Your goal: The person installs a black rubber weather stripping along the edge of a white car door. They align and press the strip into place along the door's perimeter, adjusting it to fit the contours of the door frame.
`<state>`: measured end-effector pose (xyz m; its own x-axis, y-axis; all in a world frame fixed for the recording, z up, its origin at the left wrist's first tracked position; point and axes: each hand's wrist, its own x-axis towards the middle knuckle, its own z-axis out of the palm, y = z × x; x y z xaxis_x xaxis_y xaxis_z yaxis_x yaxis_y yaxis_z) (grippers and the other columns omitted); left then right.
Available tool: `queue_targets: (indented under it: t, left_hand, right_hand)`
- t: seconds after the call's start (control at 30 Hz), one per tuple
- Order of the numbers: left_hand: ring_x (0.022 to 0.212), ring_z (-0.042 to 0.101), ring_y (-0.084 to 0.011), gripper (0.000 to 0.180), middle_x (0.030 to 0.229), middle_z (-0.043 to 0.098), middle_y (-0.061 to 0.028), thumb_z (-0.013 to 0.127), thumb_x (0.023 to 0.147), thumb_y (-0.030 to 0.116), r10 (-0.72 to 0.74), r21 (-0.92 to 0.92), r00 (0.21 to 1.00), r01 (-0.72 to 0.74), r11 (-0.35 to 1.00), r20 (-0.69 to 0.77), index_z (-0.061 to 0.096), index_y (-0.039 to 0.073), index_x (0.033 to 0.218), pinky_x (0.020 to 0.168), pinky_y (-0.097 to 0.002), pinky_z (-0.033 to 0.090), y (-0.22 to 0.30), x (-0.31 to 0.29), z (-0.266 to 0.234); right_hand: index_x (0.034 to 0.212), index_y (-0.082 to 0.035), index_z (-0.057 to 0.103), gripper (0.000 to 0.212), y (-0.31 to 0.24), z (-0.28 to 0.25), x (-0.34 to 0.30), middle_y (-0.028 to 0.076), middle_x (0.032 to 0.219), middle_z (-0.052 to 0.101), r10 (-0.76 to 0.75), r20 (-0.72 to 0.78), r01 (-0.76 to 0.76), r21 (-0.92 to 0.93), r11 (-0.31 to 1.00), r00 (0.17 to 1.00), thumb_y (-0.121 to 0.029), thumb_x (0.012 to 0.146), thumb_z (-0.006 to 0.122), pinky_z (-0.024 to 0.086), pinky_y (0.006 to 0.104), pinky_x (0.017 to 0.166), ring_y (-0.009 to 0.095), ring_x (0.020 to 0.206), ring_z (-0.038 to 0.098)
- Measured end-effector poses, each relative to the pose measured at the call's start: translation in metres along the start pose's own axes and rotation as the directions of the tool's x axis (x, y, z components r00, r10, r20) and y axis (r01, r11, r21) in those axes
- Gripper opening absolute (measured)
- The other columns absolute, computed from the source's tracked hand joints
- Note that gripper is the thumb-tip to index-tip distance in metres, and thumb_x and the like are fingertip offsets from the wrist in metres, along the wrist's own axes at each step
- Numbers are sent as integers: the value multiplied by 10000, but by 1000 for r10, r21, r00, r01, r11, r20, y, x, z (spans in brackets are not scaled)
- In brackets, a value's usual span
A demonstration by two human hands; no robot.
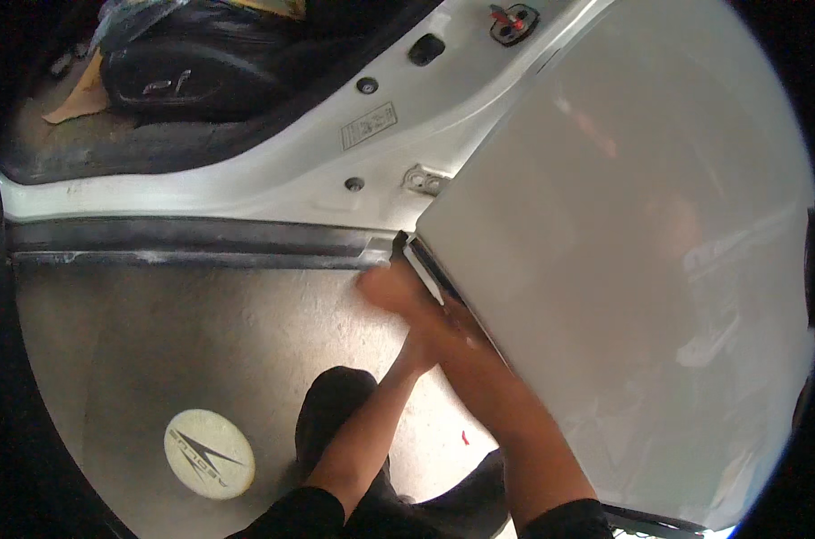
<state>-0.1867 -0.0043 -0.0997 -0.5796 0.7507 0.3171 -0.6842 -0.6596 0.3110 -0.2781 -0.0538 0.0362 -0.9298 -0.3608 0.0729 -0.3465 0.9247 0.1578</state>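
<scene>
A large pale car door [605, 269] fills the right side, swung away from the silver door frame [273, 193]. My right hand [394, 289] is smeared by motion at the door's lower edge, close to the hinge-side corner; whether it holds anything does not show. My left hand [457, 323] crosses beneath the right forearm and sits against the same edge, its fingers mostly hidden. A dark and shiny strip [428, 274] runs along that edge beside both hands. A small black piece [401, 241] shows at the corner, just past the right hand.
A dark sill [183, 244] runs along the opening at left, with a black car seat [183, 76] inside. A bolted hinge plate [423, 181] is above the hands. A round cream disc [210, 454] with a dark mark stands at lower left. A red scrap [465, 437] lies on the floor.
</scene>
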Motion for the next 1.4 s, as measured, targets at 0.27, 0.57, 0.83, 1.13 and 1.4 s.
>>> queue_targets:
  t: [0.27,0.57,0.83,1.13,1.4]
  left_hand:
    - [1030,559,-180,371,1144,567,-43,513,942,352,-158,-377,987,140,915,-17,492,84,1198,844,-341,490,-16,-2,4]
    - [996,593,-206,521,1062,639,-52,467,900,552,-252,-503,965,181,845,-77,563,109,1156,897,-389,472,-11,-4,9]
    - [1007,587,-221,606,1068,637,-59,492,862,606,-188,-671,980,183,719,65,559,82,1159,913,-400,466,-15,8,-60]
    - [1263,403,-301,795,1370,438,-104,385,835,717,-314,-450,850,104,887,-423,423,100,1334,1065,-473,309,44,45,2]
    - [1144,512,-240,523,1232,554,-47,417,905,545,-30,-21,879,23,1000,-476,513,159,1244,961,-433,429,69,75,-31]
  right_hand:
    - [533,-89,581,231,42,1,-16,101,530,569,150,-37,-151,2,989,988,-223,720,585,451,415,444,290,475,570]
    - [590,-95,626,252,49,6,-17,122,579,607,241,-68,-246,-91,965,968,-259,765,548,482,432,489,309,534,613]
    - [551,-84,561,259,-14,-34,25,107,535,550,270,-427,-225,153,962,863,-246,748,608,440,421,436,304,495,564]
    - [560,-31,521,266,-157,-39,-305,149,536,500,878,48,-707,615,350,476,-142,781,620,375,441,457,357,480,491]
    - [797,-63,616,194,-198,-4,-439,76,765,575,974,130,-584,783,-215,-185,-232,702,627,445,372,679,233,740,553]
